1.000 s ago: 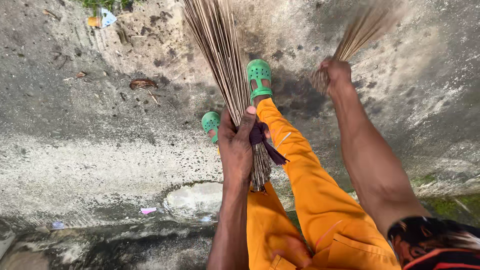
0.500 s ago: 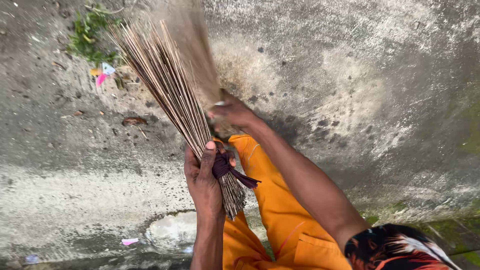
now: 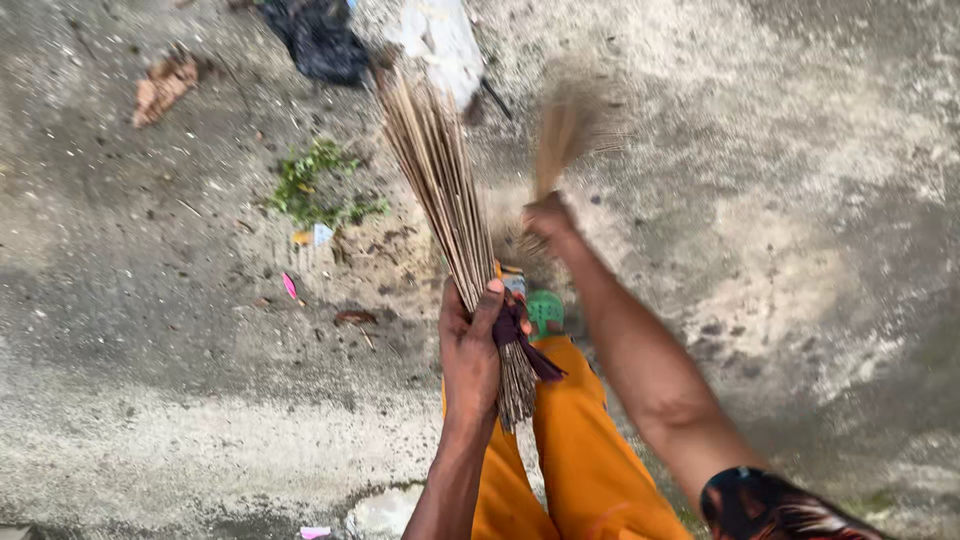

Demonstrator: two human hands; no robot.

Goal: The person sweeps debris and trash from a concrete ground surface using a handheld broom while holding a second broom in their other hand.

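Note:
My left hand grips a broom of thin brown sticks near its bound end, where a dark purple tie wraps the bundle. Its sticks fan up and away over the concrete ground. My right hand is stretched further ahead and is shut on a second, smaller stick bundle, blurred by motion. Below the hands are my orange trousers and one green shoe.
Litter lies on the stained concrete: a black bag, a white sheet, a dry leaf, a green weed patch, small pink and yellow scraps. A pale puddle sits at the bottom edge.
The view has shifted forward, bringing the black bag and white sheet into sight. My right hand has swung its bundle rightward and up. My left hand keeps its grip on the broom.

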